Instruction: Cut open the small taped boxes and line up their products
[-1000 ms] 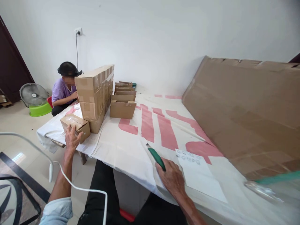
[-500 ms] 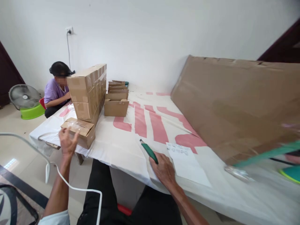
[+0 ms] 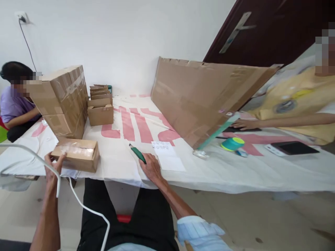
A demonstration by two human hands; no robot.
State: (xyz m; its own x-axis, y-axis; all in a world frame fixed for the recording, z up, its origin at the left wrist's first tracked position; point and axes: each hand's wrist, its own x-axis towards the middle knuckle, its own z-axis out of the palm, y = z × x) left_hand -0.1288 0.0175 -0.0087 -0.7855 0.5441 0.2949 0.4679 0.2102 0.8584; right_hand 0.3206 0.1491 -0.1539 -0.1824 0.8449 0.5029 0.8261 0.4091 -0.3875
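Note:
My left hand (image 3: 53, 165) grips the near left end of a small taped cardboard box (image 3: 76, 154) that lies on the white table cover (image 3: 117, 164). My right hand (image 3: 151, 166) rests on the table with its fingers closed round a green-handled cutter (image 3: 138, 153), whose tip points away from me. A white sheet of paper (image 3: 167, 155) lies just right of that hand.
A stack of taped boxes (image 3: 62, 99) and open small boxes (image 3: 100, 111) stand at the left. A big flat cardboard sheet (image 3: 199, 94) leans at the back. One person sits at the far left (image 3: 14, 104), another in yellow (image 3: 295, 101) at the right. A teal tape roll (image 3: 232, 143) and phone (image 3: 294, 148) lie near them. A white cable (image 3: 78, 205) hangs before me.
The view has swung to the right, bringing the door and the person in yellow into sight. My left hand has pulled the small box nearer along the table edge. My right hand kept still.

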